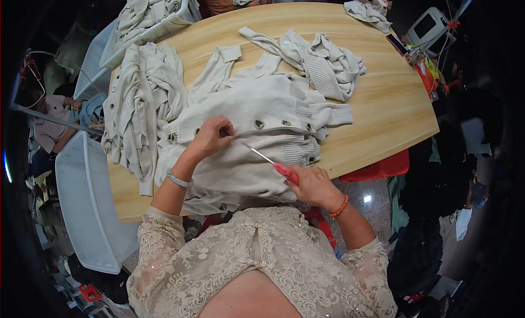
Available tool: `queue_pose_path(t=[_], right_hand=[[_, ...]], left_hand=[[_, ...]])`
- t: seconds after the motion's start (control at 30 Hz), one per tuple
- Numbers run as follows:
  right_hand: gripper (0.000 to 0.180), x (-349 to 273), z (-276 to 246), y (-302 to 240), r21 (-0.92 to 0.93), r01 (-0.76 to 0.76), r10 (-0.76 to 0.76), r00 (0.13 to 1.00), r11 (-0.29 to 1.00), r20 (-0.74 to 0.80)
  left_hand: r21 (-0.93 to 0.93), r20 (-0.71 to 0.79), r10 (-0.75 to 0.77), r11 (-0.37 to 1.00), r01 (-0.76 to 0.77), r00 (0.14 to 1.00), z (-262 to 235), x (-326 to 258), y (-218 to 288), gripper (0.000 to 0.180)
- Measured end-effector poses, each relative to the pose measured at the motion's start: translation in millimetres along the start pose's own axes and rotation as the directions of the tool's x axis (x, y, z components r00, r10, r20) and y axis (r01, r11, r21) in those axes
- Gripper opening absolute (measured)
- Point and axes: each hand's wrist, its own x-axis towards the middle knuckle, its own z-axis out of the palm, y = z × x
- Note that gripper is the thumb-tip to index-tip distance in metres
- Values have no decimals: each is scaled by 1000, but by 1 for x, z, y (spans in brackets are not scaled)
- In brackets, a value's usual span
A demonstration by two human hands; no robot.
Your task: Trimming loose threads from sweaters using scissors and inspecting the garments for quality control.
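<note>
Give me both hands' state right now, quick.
Left hand: fingers curled, pinching the cream cardigan near its button placket.
Right hand: closed around the red-handled tool, tip on the cardigan.

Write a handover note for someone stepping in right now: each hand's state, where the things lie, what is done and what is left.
Left hand: pinching the button edge of the cream knitted cardigan spread on the oval light-wood table.
Right hand: gripping the red-handled pointed metal tool, tip aimed at the pinched spot.
Heap of similar cream knitwear lies left; another crumpled cream cardigan lies behind.
Done: cardigan laid flat.
Left: how much of the edge has been worked cannot be told.
</note>
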Motion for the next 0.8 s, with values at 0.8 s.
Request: queue_pose_path(t=[0.8], right_hand=[[26,-24,-11,74,173,-48,62,995,984,-75]], left_hand=[[370,194,169,900,-231,966,60,67,43,15]])
